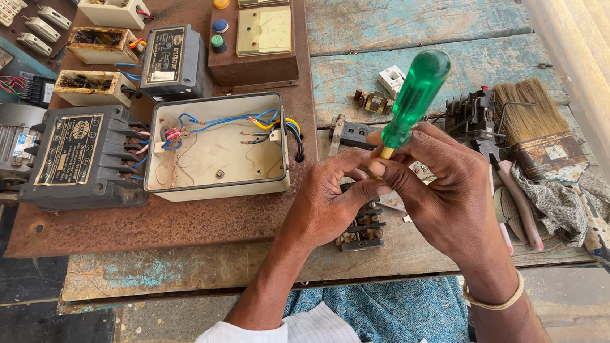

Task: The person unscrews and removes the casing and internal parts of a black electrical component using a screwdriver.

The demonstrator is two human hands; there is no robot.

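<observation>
Along the left of the frame sit a dark transformer block and an open cream junction box with loose blue and yellow wires, both on a rusty metal plate. At centre, the left hand pinches a small black terminal part under the screwdriver tip. The right hand closes its fingers round the shaft of the green-handled screwdriver; keeping it upright and pressed straight down should stop slipping. Right of them, pliers, a paintbrush and a rag crowd the wooden bench.
</observation>
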